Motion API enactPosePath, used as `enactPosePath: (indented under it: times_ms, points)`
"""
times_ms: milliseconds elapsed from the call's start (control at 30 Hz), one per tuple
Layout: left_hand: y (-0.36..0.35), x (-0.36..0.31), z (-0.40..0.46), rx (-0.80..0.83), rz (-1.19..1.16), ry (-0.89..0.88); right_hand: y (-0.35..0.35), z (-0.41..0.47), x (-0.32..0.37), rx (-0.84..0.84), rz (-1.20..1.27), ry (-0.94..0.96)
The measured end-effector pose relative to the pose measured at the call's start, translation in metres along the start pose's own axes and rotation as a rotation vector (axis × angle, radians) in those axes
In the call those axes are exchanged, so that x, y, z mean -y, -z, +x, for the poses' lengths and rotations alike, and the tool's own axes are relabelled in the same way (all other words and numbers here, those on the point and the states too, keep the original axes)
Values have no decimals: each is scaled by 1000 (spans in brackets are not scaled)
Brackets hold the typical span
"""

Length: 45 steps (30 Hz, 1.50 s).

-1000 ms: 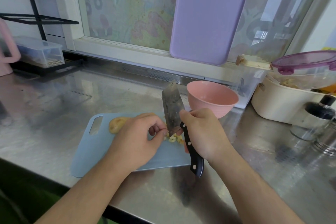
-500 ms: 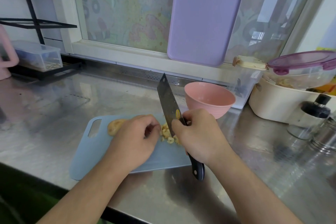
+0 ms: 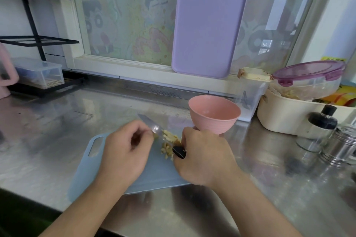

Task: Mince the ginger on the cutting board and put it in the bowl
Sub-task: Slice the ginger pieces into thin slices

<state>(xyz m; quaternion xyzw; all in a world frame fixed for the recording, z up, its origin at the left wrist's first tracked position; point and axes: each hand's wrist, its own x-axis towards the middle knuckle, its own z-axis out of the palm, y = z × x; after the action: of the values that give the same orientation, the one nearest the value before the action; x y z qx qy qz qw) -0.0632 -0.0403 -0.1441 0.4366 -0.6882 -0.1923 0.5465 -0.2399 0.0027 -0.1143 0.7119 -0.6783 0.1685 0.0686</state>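
Observation:
A light blue cutting board [image 3: 154,176] lies on the steel counter with a small heap of chopped ginger [image 3: 169,147] near its far edge. My right hand [image 3: 204,157] grips the black handle of the knife [image 3: 148,119], whose blade lies low and points up-left over the board. My left hand [image 3: 125,152] has its fingers curled, and thumb and forefinger pinch the blade just left of the heap. The empty pink bowl [image 3: 214,113] stands just beyond the board's right corner, behind my right hand. The uncut ginger lump is hidden under my left hand.
A purple board [image 3: 209,25] leans on the window behind. To the right stand a cream tub [image 3: 285,119], a purple-lidded container [image 3: 308,77], a dark-capped glass bottle [image 3: 320,127] and a steel shaker [image 3: 342,148]. A black rack holding a clear box [image 3: 40,73] sits at the far left.
The knife has swung from upright, edge down in the ginger, to lying low with its tip pointing up-left. My left hand now pinches the blade. The camera has tilted slightly.

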Motion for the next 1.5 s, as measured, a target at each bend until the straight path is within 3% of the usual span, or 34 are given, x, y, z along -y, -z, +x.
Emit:
enactPosePath:
  times_ms: [67,133,267,500,600,733,800,933,1067,1133,1233,1300,1400,1500]
  points:
    - [7,-18,9,54,29,-139,0,0,-1,8,-18,19]
    - [8,-30,24,238,117,-222,1,0,-1,10,-17,38]
    - [-1,-38,46,647,421,-117,4,-1,0,13,-23,66]
    - [-18,-38,61,812,583,0,3,-1,-2,23,-2,70]
    - [-22,-35,65,772,532,27,5,-1,-4,41,13,64]
    - [-17,-29,70,481,320,97,9,0,-5,38,2,52]
    - [-14,-27,73,429,354,104,9,-1,-6,38,-1,53]
    - [-18,-26,75,633,559,46,8,-1,-5,29,-20,75]
    - [-27,-22,77,750,588,69,7,0,-6,16,-38,102]
    - [-28,-24,78,725,492,112,7,0,-7,19,-32,110]
    - [-19,-28,82,510,275,196,8,0,-8,8,-19,116]
    - [-13,-28,86,441,355,168,8,1,-10,2,-22,116]
    - [-15,-24,83,614,585,118,6,0,-10,6,-28,120]
    - [-20,-18,79,725,572,124,6,0,-9,18,-48,135]
